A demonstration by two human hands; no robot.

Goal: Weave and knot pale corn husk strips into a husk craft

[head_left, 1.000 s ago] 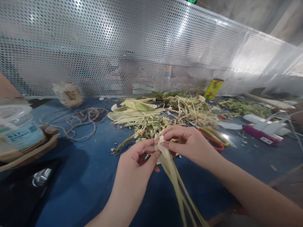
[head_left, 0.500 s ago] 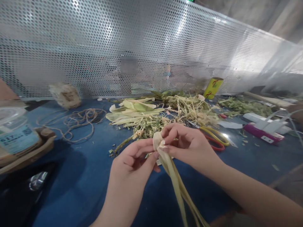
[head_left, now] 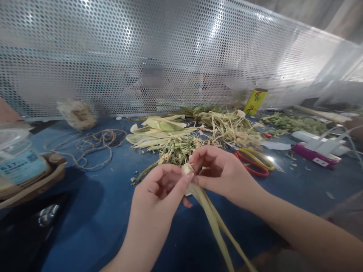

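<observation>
Between my two hands is a pale corn husk strip, bunched into a small folded end at the fingertips while its long tails hang down to the lower right. My left hand pinches the folded end, its thumb pressed over the top. From the other side, my right hand grips the same husk with thumb and curled fingers, partly hiding the fold. Just behind them is a heap of dried plant stems, with flat husk leaves beyond it. Scissors with red and yellow handles lie right of my right hand.
Loose twine lies to the left, near a clear plastic tub and a plastic-wrapped bundle. A purple-and-white power strip with cables is at right. A yellow tube stands before the perforated metal screen.
My left thumb has moved up over the folded end of the husk, covering more of it. The loop that stood up between the fingers is now lower and tighter.
</observation>
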